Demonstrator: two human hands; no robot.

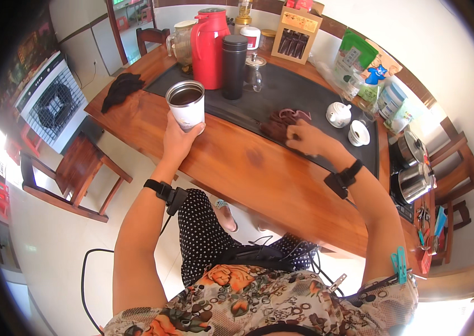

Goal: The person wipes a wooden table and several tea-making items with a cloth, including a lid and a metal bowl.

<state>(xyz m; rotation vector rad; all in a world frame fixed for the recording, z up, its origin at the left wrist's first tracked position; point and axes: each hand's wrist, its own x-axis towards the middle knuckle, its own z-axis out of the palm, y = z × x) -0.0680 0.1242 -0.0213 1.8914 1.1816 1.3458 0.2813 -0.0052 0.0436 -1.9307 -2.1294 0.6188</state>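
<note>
My left hand (181, 136) is wrapped round a white tumbler (188, 113) with a steel rim, upright at the table's near left edge. Its mouth is uncovered and the inside looks dark brown; whether that is liquid I cannot tell. My right hand (311, 139) has its fingers curled onto a crumpled dark brown-red cloth (278, 124), which lies on the black tea tray (298, 89). To the right of that cloth stand a small white teapot (338, 115) and a white lidded cup (358, 134).
Behind the tumbler stand a red thermos jug (209, 53), a black flask (234, 67) and a glass pitcher (182, 45). A black cloth (121, 91) lies at the wooden table's (248, 168) left end. Steel pots (413, 183) sit at the right, and a wooden chair (77, 176) stands left.
</note>
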